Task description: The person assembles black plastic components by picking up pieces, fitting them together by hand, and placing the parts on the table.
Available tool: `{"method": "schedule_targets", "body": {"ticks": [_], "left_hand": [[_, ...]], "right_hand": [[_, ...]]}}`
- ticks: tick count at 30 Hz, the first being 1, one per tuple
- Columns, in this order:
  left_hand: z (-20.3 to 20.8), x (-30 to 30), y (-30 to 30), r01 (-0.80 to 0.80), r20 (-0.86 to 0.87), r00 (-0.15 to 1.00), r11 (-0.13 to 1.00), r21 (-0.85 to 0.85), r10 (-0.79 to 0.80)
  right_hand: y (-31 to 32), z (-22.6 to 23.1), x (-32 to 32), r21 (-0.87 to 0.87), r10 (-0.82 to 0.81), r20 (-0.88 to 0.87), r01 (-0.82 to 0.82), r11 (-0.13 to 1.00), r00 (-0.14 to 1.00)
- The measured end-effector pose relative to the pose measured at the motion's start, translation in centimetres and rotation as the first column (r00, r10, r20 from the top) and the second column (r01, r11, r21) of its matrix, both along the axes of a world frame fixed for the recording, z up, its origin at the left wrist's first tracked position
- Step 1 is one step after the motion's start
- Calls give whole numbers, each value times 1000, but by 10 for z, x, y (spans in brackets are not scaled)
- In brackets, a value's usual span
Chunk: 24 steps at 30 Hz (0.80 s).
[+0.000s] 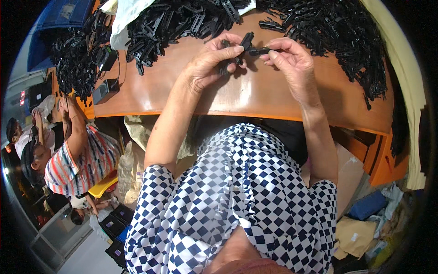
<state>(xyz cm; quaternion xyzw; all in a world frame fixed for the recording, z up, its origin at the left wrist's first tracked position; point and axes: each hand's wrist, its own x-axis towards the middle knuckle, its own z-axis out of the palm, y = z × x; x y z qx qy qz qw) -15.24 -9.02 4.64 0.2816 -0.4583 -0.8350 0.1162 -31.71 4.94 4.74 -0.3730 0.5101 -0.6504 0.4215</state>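
Beyond the navy-and-white checked fabric top (pixel 246 182), the curled left hand (pixel 211 60) clamps narrow black plastic pieces (pixel 247 41) and the right hand (pixel 293 61) pinches one slim black plastic part (pixel 258 51), both above the glossy orange-brown desk (pixel 153 89).

Wide fisheye view from the head, facing down, near the hands (pixel 211 61)

Both forearms bare, reaching forward. Left forearm (pixel 174 116) slants inward; left hand (pixel 212 58) half curled — left thumb (pixel 231 52) extended rightward across the grip. Right forearm (pixel 319 139) nearer straight; right hand (pixel 294 61) pinching between thumb and index finger — hands close, apart.
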Motion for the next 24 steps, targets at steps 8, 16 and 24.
{"method": "schedule_targets", "body": {"ticks": [8, 16, 24], "left_hand": [[-7, 10, 14, 114, -245, 969, 941, 319, -34], [5, 10, 26, -42, -59, 997, 973, 226, 56], [4, -6, 65, -302, -137, 951, 925, -231, 276]], "right_hand": [[9, 4, 19, 18, 10, -389, -3, 1000, 921], [11, -9, 32, -88, -122, -624, 86, 992, 772], [5, -12, 48, 14, -260, -294, 276, 961, 920]]}}
